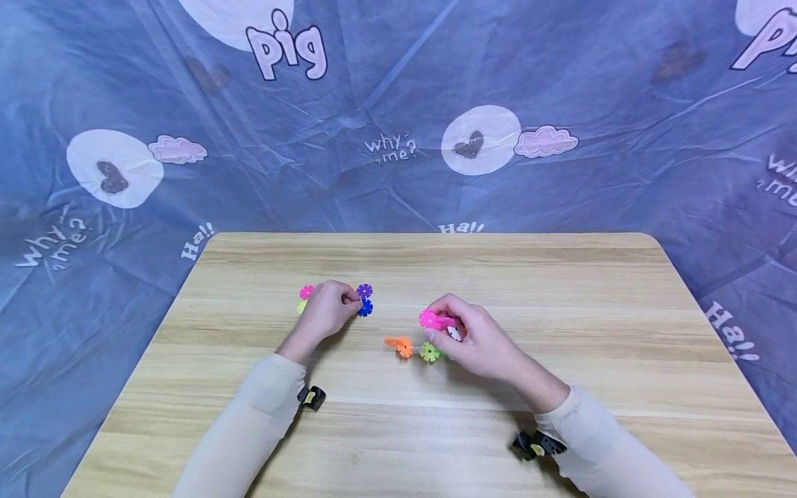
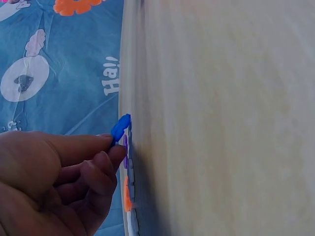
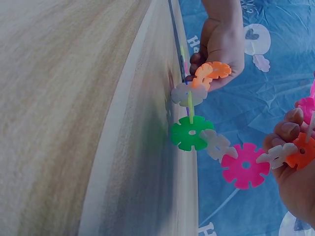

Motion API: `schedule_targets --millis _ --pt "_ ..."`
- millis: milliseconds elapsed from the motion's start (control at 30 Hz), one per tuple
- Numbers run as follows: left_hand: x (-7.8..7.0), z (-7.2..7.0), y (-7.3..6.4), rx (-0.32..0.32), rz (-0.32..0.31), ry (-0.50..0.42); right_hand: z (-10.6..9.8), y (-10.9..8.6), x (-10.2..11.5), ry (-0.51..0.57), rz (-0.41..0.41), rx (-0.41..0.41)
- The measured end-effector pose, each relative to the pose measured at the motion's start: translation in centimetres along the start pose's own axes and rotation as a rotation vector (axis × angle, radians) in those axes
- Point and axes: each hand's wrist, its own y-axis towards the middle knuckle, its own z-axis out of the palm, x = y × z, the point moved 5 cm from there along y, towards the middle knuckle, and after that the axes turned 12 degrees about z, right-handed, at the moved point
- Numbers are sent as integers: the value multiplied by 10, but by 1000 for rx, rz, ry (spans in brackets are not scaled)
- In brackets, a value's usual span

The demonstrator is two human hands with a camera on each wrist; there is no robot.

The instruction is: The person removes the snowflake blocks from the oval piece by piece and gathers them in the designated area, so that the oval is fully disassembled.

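My left hand [image 1: 326,304] pinches a blue notched plastic disc [image 1: 366,308] between thumb and fingertips. In the left wrist view this blue disc [image 2: 120,129] is tilted at the fingertips. My right hand [image 1: 476,339] holds one end of a chain of interlocked notched discs, with a pink disc [image 1: 428,318] at its fingertips. The chain hangs in a curve in the right wrist view, with a green disc [image 3: 184,135], a pink disc [image 3: 241,174] and an orange disc [image 3: 298,156] joined by whitish ones. Its far end has orange discs [image 1: 404,348]. The right palm hides part of the chain.
Loose discs lie about the left hand: a purple one [image 1: 364,290], a pink one [image 1: 306,292] and a yellow-green one [image 1: 301,306], some partly covered. The wooden table [image 1: 398,429] ends at a blue printed cloth [image 1: 349,187].
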Motion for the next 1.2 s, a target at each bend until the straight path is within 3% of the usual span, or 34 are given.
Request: schedule_targets --millis 267,633,933,1200 --pt "-2 0 0 -2 8 23 0 -1 1 9 12 4" --pt "-2 -4 -3 -14 8 -12 1 0 1 17 29 7" --pt "-8 -7 -13 -40 43 -171 1 1 2 18 24 2" --pt "-25 -10 -26 -43 94 -318 2 2 2 20 31 1"
